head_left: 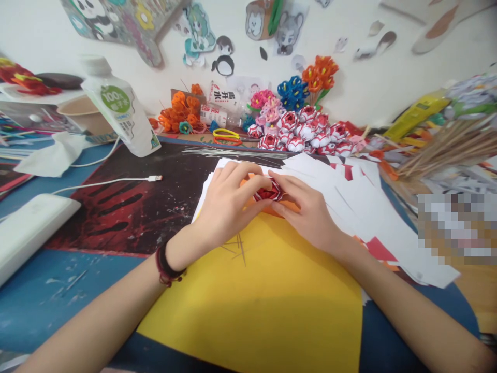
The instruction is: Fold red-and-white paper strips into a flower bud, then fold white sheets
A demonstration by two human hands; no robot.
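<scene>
A red and white paper flower (267,191) is held between my two hands, over the far part of a yellow sheet (272,290). My left hand (233,199) closes on its left side with thumb and fingers and wears dark bracelets at the wrist. From the right, my right hand (306,210) pinches the flower's other edge. Orange paper (289,203) shows under the fingers. Several thin wire pieces (238,247) lie on the yellow sheet just below my left hand.
White paper sheets (349,202) spread to the right. Finished red and white flowers (303,129) pile up at the back. On the left stand a white bottle (120,111) and a white power bank (37,233) with a cable. Wooden sticks (446,140) jut in from the right.
</scene>
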